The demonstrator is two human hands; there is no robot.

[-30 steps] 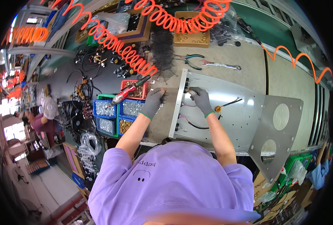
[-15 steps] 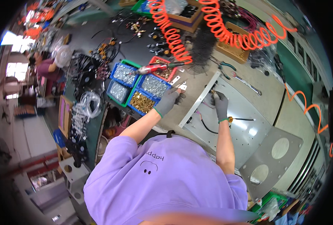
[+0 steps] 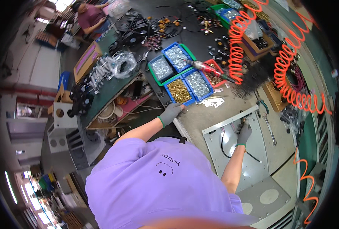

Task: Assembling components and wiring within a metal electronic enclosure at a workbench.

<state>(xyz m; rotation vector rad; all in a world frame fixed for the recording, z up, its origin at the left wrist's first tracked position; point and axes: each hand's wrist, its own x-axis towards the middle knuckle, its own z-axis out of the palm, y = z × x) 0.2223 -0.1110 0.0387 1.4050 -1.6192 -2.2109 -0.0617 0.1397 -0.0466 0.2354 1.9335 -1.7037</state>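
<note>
Bin (image 3: 190,102): brass-coloured fasteners (image 3: 178,91); left hand (image 3: 171,113) near, right hand (image 3: 244,134) at panel (image 3: 255,139); each grip unclear.

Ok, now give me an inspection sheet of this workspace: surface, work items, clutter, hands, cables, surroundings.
Surface: beige worktop, partly covered.
Work items: grey sheet-metal chassis, lying open; blue bin of brass-coloured fasteners.
Clutter: pliers, combination wrench, red power driver.
Hands: gloved left hand at the bin's near edge, gloved right hand over the chassis; both grips unclear.
Cables: black cable in the chassis; orange coiled hose above the worktop.
Surroundings: co-worker at upper left.
</note>
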